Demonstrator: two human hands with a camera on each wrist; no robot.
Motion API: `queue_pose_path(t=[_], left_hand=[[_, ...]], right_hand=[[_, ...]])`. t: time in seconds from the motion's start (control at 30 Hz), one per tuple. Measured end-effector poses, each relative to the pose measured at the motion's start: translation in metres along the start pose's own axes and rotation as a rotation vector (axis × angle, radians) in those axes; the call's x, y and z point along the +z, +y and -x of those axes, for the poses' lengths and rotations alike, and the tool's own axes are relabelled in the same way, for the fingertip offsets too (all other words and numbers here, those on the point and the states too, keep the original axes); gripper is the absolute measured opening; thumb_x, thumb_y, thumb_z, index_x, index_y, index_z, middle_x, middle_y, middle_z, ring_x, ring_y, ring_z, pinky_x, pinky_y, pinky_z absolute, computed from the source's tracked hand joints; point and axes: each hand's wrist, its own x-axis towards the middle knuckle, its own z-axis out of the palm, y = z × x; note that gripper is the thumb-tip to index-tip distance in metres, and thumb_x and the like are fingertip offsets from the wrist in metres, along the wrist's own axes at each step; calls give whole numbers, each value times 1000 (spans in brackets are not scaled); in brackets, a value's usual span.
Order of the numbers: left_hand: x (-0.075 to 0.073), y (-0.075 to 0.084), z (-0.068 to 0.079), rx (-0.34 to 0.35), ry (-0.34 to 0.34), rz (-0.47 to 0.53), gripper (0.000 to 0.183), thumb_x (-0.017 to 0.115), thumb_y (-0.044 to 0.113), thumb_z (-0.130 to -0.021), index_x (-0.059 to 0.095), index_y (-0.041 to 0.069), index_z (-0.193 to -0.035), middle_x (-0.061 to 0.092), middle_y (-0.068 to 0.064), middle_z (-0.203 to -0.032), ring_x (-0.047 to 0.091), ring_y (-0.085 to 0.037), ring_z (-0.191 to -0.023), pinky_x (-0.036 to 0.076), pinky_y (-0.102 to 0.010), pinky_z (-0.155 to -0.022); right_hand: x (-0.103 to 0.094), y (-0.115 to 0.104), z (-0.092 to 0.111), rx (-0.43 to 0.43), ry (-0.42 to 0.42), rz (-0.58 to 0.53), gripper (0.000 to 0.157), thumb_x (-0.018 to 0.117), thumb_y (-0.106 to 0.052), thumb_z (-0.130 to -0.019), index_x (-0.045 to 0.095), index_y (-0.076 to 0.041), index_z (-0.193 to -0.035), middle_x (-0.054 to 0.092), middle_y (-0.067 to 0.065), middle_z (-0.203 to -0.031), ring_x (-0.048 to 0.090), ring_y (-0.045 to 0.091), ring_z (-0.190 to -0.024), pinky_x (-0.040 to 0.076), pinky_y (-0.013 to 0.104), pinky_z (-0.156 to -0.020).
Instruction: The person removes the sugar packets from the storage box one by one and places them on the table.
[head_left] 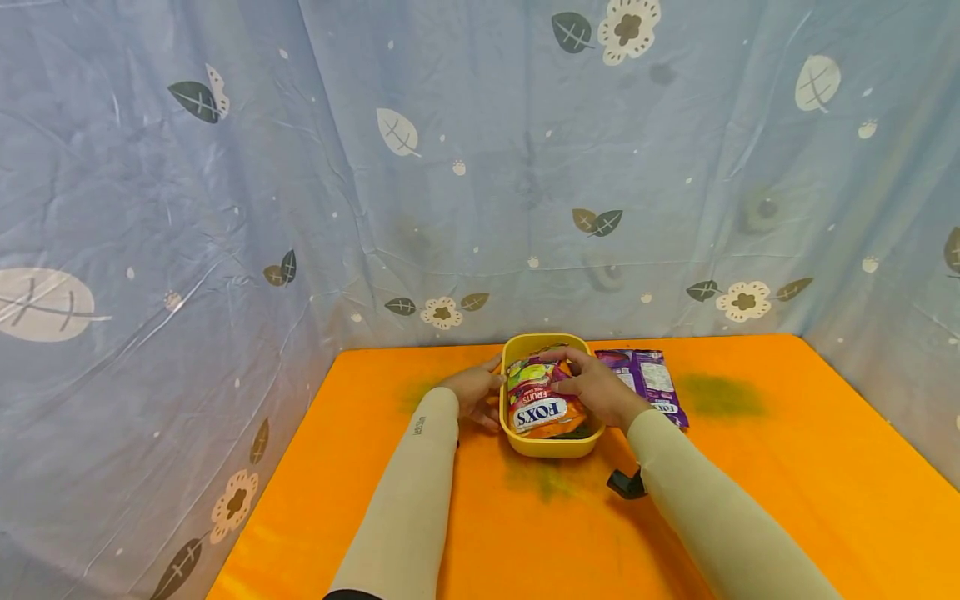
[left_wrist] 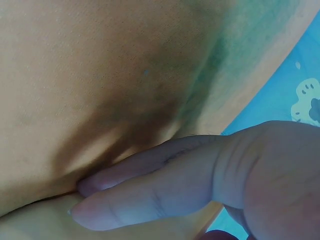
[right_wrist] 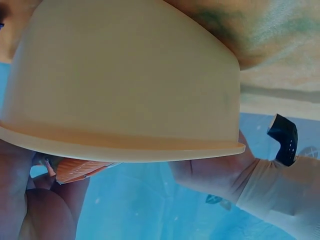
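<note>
A yellow plastic tub (head_left: 551, 450) stands on the orange tabletop. Inside lies a red and orange FOX'S fruit candy bag (head_left: 536, 400), with parts of other packets showing at its edges. My right hand (head_left: 600, 390) reaches over the tub's right rim and holds the candy bag between thumb and bent fingers. On the left, my left hand (head_left: 476, 390) rests against the tub's outer wall; in the left wrist view its fingers (left_wrist: 150, 197) lie nearly straight along the wall. The tub hides most of the bag in the right wrist view.
Purple FOX'S packets (head_left: 656, 387) lie flat on the table just right of the tub. Behind the table (head_left: 405, 371) hangs a blue curtain (head_left: 487, 192) with leaf and flower prints. A black wrist mount (head_left: 626, 483) sticks out below the right forearm.
</note>
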Motion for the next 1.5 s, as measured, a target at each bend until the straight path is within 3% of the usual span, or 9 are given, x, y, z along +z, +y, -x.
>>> queue_pose_path(t=[0.5,0.6,0.87,1.17,1.5], left_hand=[[9,12,21,18,-1,-53,62,42,25,-103,9,35,-154,55,-16,-119,64,-38,-72,50,-58,-78],[9,11,19,20,-6,-54,62,42,25,-103,9,35,-154,55,-17,-118,63,-37,-71,50,-59,-78],[3,-1,-2,-1,4,-8,62,46,26,-101,14,43,-152,53,-17,-120,65,-43,-75,53,-58,-68],[3,-1,-3,4,14,-31,62,45,27,-102,13,43,-152,57,-17,-115,64,-39,-70,54,-57,-66],[4,-2,-2,11,8,-21,61,42,26,-103,10,43,-152,57,-18,-117,65,-39,-72,54,-56,-65]], right_hand=[[-2,0,5,-24,17,-63,47,65,-8,-92,56,-32,-131,44,9,-135,56,34,-108,54,42,-81],[-2,1,6,-23,24,-83,46,65,-10,-91,56,-33,-130,44,7,-134,55,34,-109,54,43,-82],[-1,5,3,-51,28,-110,47,66,-9,-91,56,-32,-130,47,9,-132,57,34,-106,54,43,-80],[-7,-9,7,-48,41,-117,48,66,-12,-91,51,-33,-132,47,9,-130,57,34,-107,55,45,-79],[-36,-17,12,-75,72,-138,53,64,-9,-92,45,-29,-137,44,13,-133,53,38,-112,54,46,-81]])
